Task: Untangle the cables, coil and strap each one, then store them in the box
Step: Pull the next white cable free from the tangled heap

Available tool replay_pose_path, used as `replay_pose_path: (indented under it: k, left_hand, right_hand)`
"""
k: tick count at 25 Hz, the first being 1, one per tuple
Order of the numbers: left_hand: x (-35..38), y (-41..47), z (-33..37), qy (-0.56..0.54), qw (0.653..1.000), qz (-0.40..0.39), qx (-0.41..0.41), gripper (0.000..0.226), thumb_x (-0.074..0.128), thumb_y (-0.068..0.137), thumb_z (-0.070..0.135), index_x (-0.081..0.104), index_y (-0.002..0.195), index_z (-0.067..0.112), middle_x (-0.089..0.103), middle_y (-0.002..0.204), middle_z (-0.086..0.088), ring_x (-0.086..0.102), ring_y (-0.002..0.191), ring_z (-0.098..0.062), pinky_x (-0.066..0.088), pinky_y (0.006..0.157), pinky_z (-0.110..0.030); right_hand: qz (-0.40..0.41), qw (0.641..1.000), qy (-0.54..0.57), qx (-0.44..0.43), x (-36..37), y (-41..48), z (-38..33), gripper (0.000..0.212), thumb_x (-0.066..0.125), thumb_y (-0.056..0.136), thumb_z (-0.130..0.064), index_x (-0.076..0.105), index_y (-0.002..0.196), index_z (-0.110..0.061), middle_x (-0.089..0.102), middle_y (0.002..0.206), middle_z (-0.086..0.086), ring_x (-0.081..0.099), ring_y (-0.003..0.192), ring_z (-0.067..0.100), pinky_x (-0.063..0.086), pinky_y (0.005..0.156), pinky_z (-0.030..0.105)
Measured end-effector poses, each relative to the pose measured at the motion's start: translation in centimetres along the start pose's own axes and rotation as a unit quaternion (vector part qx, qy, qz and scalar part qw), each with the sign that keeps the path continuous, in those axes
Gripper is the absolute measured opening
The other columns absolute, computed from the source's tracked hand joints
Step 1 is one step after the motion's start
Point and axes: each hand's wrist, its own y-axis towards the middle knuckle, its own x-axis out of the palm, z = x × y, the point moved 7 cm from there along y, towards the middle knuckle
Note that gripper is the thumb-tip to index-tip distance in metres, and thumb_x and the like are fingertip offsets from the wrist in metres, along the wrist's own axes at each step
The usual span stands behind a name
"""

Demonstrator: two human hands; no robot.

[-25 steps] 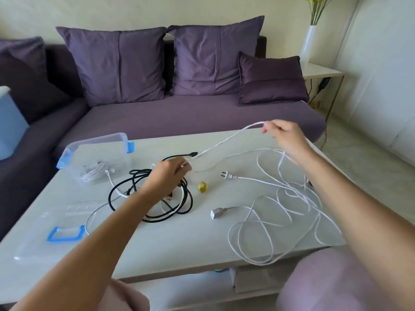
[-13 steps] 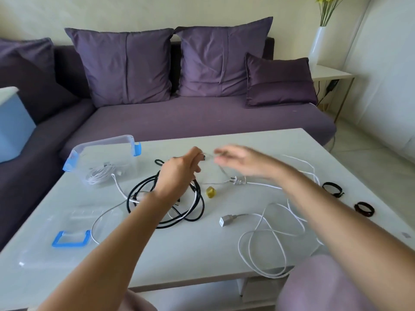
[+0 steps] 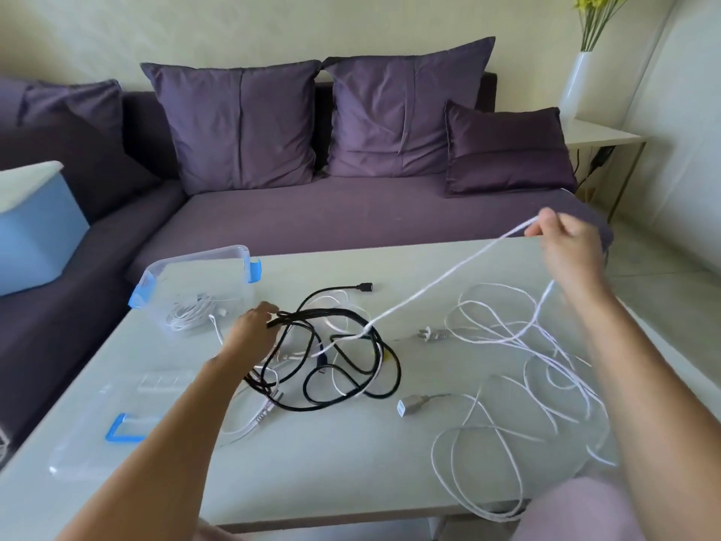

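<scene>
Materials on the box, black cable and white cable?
Box: clear glossy plastic, likely; the coil inside shows through its wall. Black cable: matte, looks fabric-braided, weave too fine to confirm. White cable: smooth plastic or rubber jacket, faint sheen.

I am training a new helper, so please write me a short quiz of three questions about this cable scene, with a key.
1. True or false: the right hand pinches a white cable and lifts it off the table.
2. What does the left hand hold? A) the black cable B) the lid C) a plug
3. What lies inside the box?

Key: 1 true; 2 A; 3 a white coil.
</scene>
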Motion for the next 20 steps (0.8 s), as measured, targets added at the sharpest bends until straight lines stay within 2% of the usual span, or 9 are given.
replay_pose_path:
  k: [3, 5, 8, 11, 13, 14, 16, 18, 20]
  left_hand:
    - [-0.3, -0.2, 2.2, 0.004, 0.996, 0.01, 0.084, 0.053, 0.055, 0.085, 0.0, 0.044, 0.135, 0.012, 0.051, 0.131, -0.015, 0.048, 0.12, -0.031, 0.03, 0.104, -0.038]
    - [0.1, -0.8, 4.4, 0.06, 0.987, -0.004, 0.151, 0.066, 0.053, 0.078, -0.003, 0.039, 0.138, 0.018, 0.044, 0.139, -0.007, 0.033, 0.133, -0.025, 0.01, 0.116, -0.044]
    - [0.5, -2.1, 7.7, 0.16, 0.96, 0.012, 0.231, 0.072, 0.051, 0.073, -0.002, 0.038, 0.14, 0.019, 0.035, 0.147, -0.002, 0.012, 0.145, -0.024, -0.013, 0.114, -0.046]
    - [0.9, -4.4, 11.3, 0.136, 0.924, 0.098, 0.344, 0.051, 0.056, 0.072, -0.002, 0.057, 0.121, 0.011, 0.056, 0.126, -0.007, 0.039, 0.133, -0.028, 0.004, 0.118, -0.049]
    - [1.8, -5.4, 12.2, 0.017, 0.932, 0.115, 0.344, 0.02, 0.057, 0.079, 0.009, 0.065, 0.097, 0.009, 0.066, 0.096, -0.005, 0.059, 0.099, -0.027, 0.043, 0.101, -0.05]
    - [2.6, -5.5, 12.1, -0.035, 0.948, 0.082, 0.304, 0.017, 0.055, 0.086, 0.019, 0.064, 0.095, 0.009, 0.066, 0.092, -0.004, 0.061, 0.092, -0.025, 0.05, 0.088, -0.044]
    - [5.0, -5.1, 11.2, -0.061, 0.976, -0.025, 0.208, 0.036, 0.053, 0.092, 0.037, 0.058, 0.115, 0.01, 0.065, 0.107, -0.003, 0.06, 0.101, -0.022, 0.047, 0.086, -0.032]
    - [6.0, -4.7, 10.6, -0.042, 0.977, -0.075, 0.196, 0.039, 0.055, 0.093, 0.033, 0.05, 0.126, 0.013, 0.064, 0.116, -0.004, 0.059, 0.106, -0.021, 0.041, 0.084, -0.022]
    - [4.9, -3.8, 10.3, -0.029, 0.979, -0.06, 0.193, 0.019, 0.054, 0.094, 0.02, 0.056, 0.113, 0.018, 0.067, 0.095, -0.002, 0.063, 0.086, -0.02, 0.042, 0.068, -0.019]
  right_hand:
    - [-0.095, 0.956, -0.269, 0.072, 2.7, 0.5, 6.0, 0.029, 0.042, 0.096, -0.011, 0.067, 0.104, 0.003, 0.062, 0.113, 0.024, 0.056, 0.104, 0.038, 0.042, 0.086, 0.038]
    - [-0.163, 0.908, -0.383, 0.053, 5.3, -1.4, 6.5, 0.033, 0.045, 0.091, -0.003, 0.055, 0.122, 0.003, 0.05, 0.128, 0.025, 0.048, 0.116, 0.04, 0.04, 0.095, 0.038]
    - [-0.318, 0.902, -0.266, -0.12, 12.0, -6.3, 2.5, 0.047, 0.049, 0.086, 0.004, 0.05, 0.132, -0.005, 0.047, 0.137, 0.015, 0.044, 0.127, 0.029, 0.029, 0.104, 0.025]
    - [-0.474, 0.839, -0.204, -0.176, 16.9, -11.6, 0.3, 0.037, 0.057, 0.092, -0.015, 0.051, 0.128, -0.009, 0.053, 0.133, 0.004, 0.046, 0.122, 0.019, 0.027, 0.101, 0.023]
    - [-0.481, 0.833, -0.212, -0.174, 18.2, -12.3, 0.8, 0.021, 0.057, 0.092, -0.019, 0.06, 0.11, -0.008, 0.065, 0.109, 0.008, 0.056, 0.101, 0.023, 0.038, 0.089, 0.029]
    - [-0.471, 0.839, -0.2, -0.184, 18.2, -12.2, 0.6, 0.014, 0.056, 0.093, -0.018, 0.063, 0.1, -0.008, 0.067, 0.095, 0.008, 0.059, 0.091, 0.024, 0.041, 0.081, 0.032]
    - [-0.452, 0.858, -0.145, -0.194, 17.7, -11.8, -0.8, 0.016, 0.055, 0.094, -0.018, 0.067, 0.084, -0.015, 0.062, 0.075, 0.001, 0.056, 0.073, 0.016, 0.04, 0.067, 0.031]
    - [-0.437, 0.881, -0.051, -0.175, 16.5, -11.0, -3.3, 0.019, 0.057, 0.093, -0.019, 0.07, 0.081, -0.026, 0.064, 0.071, -0.005, 0.052, 0.065, 0.007, 0.036, 0.063, 0.026]
    - [-0.382, 0.909, 0.053, -0.158, 14.1, -9.3, -6.4, 0.02, 0.057, 0.093, -0.016, 0.073, 0.085, -0.025, 0.072, 0.081, -0.009, 0.059, 0.074, 0.003, 0.04, 0.068, 0.022]
